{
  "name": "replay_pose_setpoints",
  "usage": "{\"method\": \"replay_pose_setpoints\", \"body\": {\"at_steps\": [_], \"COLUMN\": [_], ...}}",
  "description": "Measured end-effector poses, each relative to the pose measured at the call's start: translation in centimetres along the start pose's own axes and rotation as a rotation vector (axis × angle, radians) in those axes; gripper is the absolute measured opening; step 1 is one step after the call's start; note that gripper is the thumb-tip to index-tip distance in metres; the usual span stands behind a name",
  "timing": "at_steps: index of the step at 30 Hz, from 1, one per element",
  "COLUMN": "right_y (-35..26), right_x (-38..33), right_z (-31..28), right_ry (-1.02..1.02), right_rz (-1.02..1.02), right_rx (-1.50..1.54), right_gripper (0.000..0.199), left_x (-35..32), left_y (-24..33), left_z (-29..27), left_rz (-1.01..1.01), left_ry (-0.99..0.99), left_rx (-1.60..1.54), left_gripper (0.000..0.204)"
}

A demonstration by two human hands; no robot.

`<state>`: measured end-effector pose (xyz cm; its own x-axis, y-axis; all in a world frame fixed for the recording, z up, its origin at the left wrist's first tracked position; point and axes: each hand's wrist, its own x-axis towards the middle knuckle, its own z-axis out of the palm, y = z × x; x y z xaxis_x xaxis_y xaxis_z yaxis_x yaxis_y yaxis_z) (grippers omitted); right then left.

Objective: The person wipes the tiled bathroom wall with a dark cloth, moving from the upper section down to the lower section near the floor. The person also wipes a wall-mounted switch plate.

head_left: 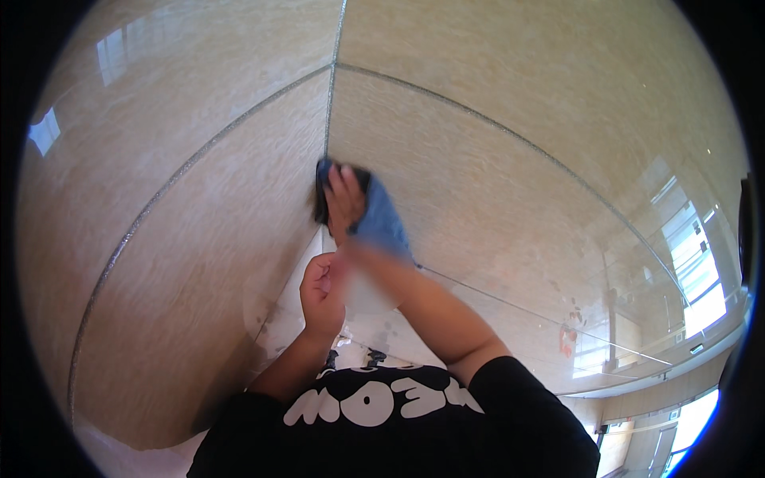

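Observation:
My right hand (345,199) is pressed flat over a blue cloth (386,221) where two glossy beige wall panels meet. The cloth bunches around the fingers, looks dark at its left side, and hangs loose to the right of the wrist. Some blur covers the hand and wrist. Lower and closer to my body, my left hand (319,291) is raised with its fingers curled in. Nothing shows in it, though a smeared patch hides its right side.
The left wall panel (191,263) and right wall panel (494,199) form a corner, with a grey glittery seam (328,119) running up it. Reddish-brown marks (568,338) show on the shiny surface at right. Bright window light (693,271) reflects at far right.

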<state>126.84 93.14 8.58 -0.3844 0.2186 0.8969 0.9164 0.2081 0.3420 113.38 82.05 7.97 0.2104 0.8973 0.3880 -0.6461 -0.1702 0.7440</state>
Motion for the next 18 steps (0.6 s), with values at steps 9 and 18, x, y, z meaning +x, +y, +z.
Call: {"method": "replay_pose_setpoints", "body": {"at_steps": [9, 18], "right_y": [1.4, 6.2], "right_x": [-8.1, 9.7], "right_z": [-7.4, -16.6], "right_ry": [-0.53, -0.354], "right_rz": [-0.178, 0.2], "right_rx": [-0.251, -0.375], "right_gripper": [0.04, 0.059], "left_x": [1.2, 1.2], "left_y": [-1.7, -3.8], "left_z": [0.5, 4.0], "left_rz": [0.044, 0.191], "left_ry": [0.001, -0.04], "left_rx": [0.076, 0.137], "left_gripper": [0.017, 0.02]}}
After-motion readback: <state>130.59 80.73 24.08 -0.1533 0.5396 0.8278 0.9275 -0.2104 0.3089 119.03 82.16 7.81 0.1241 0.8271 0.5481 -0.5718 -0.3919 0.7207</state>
